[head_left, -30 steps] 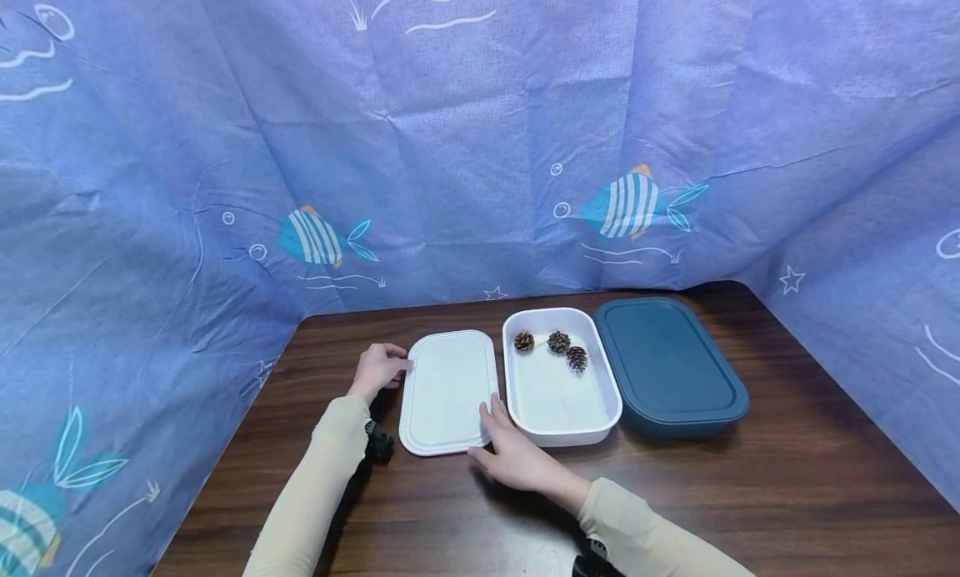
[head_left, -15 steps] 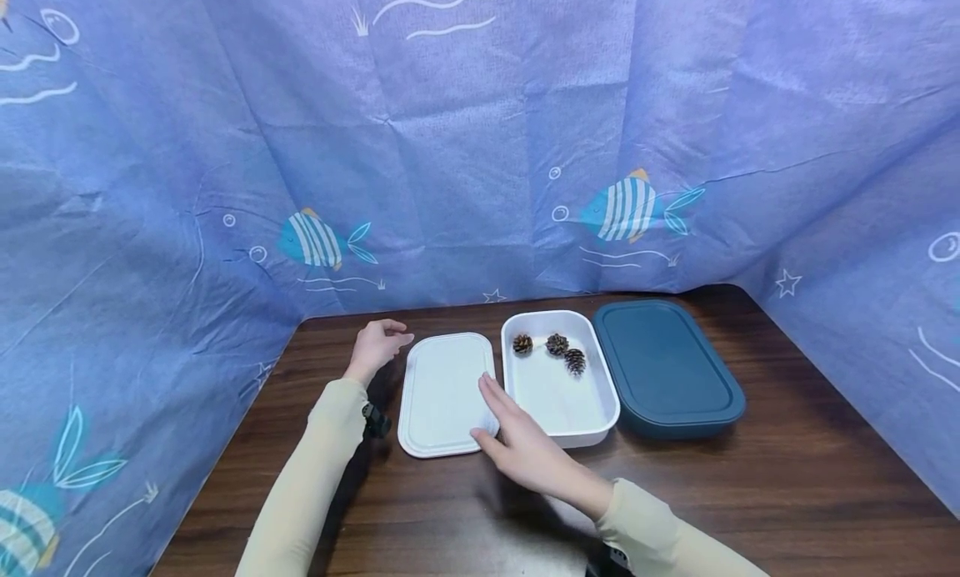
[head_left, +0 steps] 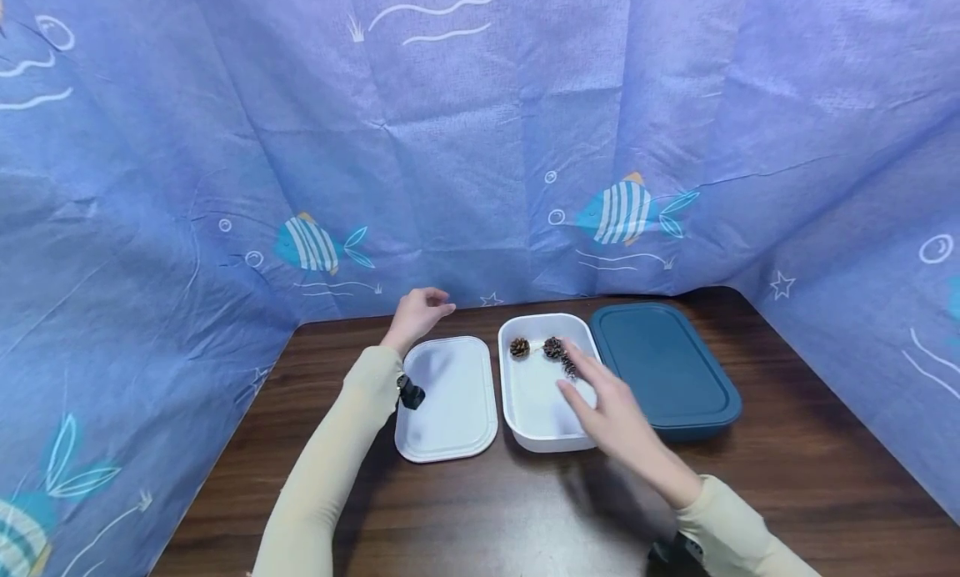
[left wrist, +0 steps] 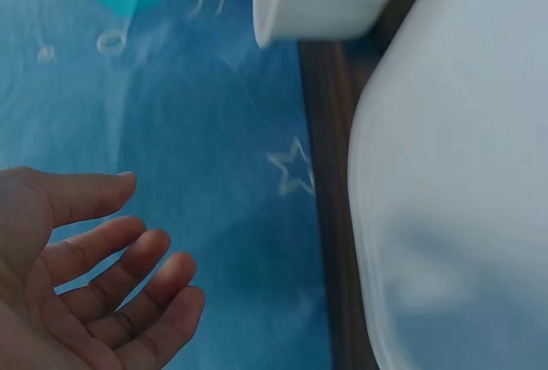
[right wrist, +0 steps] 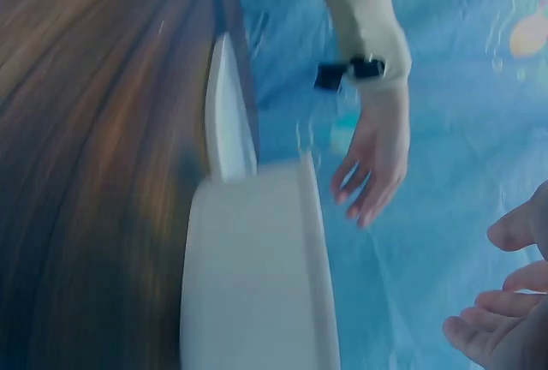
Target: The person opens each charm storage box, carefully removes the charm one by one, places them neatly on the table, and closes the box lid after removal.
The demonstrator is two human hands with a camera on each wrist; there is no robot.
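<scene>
My left hand [head_left: 418,317] hovers over the far edge of a flat white lid [head_left: 450,402], its fingers loosely bent around nothing. In the left wrist view the same hand [left wrist: 111,276] shows a gap between thumb and fingers. An open white container [head_left: 543,406] stands just right of the lid. Inside it, toward the back, lie three small pine cones: one [head_left: 519,348] at the left, another [head_left: 552,348] in the middle and a third [head_left: 569,365] partly behind my right fingertips. My right hand [head_left: 618,410] reaches over the container's right side, thumb and fingers spread, holding nothing.
A dark blue lidded container [head_left: 667,364] sits right beside the white one. Everything rests on a dark wooden table [head_left: 480,519]. A blue curtain [head_left: 465,143] with fish prints hangs behind the table's far edge.
My left hand has risen from the lid's left edge and moved right, over its far edge. My right hand has left the lid's right edge and moved right, over the white container.
</scene>
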